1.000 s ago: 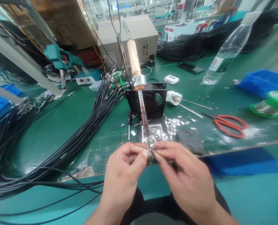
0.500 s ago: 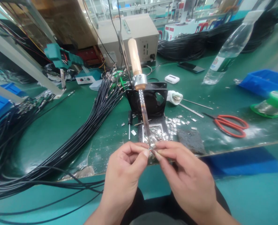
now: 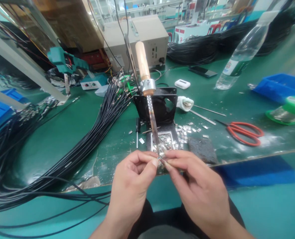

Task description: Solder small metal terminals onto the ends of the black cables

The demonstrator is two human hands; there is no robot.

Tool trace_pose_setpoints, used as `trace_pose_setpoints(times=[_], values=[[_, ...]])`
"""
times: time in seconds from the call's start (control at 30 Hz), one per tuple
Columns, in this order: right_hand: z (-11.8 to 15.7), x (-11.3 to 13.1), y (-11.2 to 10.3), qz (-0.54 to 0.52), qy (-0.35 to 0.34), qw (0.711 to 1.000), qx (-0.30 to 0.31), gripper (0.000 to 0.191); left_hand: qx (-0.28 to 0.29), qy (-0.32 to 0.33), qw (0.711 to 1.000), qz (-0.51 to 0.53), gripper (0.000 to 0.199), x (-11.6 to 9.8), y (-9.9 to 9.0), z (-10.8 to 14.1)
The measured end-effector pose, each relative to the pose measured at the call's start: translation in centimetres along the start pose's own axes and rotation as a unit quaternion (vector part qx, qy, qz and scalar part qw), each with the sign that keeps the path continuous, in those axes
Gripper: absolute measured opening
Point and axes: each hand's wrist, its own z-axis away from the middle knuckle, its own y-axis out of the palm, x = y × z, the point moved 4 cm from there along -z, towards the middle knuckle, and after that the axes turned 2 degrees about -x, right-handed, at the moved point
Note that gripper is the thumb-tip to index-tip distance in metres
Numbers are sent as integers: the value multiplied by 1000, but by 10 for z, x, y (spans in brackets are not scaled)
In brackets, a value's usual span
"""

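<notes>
My left hand (image 3: 134, 177) and my right hand (image 3: 199, 182) meet at the table's front edge, thumb and forefinger of each pinched together. What lies between the fingertips is tiny and mostly hidden; a thin dark piece shows at the right fingertips. Just above them ends the tip of a soldering iron (image 3: 152, 121) with a wooden handle, held tip-down in a metal clamp. Behind the fingertips, small silvery metal pieces (image 3: 166, 141) lie heaped in a shallow tray and scattered to its right. A dark grey block (image 3: 202, 150) sits beyond my right hand.
A black fan (image 3: 156, 108) stands behind the iron. Bundled black cables (image 3: 87, 139) sweep along the left. To the right are orange-handled scissors (image 3: 245, 133), a solder wire spool (image 3: 288, 113), a blue bin (image 3: 283, 87) and a water bottle (image 3: 244, 53). A small screwdriver (image 3: 137, 131) lies left of the tray.
Almost nothing differs. Both hands keep their pinch at the iron's tip, with at most a very slight shift of the fingertips.
</notes>
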Motion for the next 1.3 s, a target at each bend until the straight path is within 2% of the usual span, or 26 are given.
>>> trace_pose_setpoints(times=[0.9,0.97,1.03,1.13,1.23,1.3], values=[[1,-2,3,-12,1,1000,-3,13,3,-3,1000,-1,19,1,-2,4],[1,-4,2,-25,35,999,-6,12,4,-9,1000,-1,19,2,-3,4],[1,-9,3,-64,100,993,0,10,4,-15,1000,-9,20,3,-3,5],[-1,-13,7,-152,193,969,28,9,1,-20,1000,-24,20,3,-4,5],[-3,-13,10,-201,235,950,49,12,8,-22,1000,-21,18,-1,-2,6],[-3,-12,11,-204,245,947,48,14,20,-27,999,-19,19,-4,-1,6]])
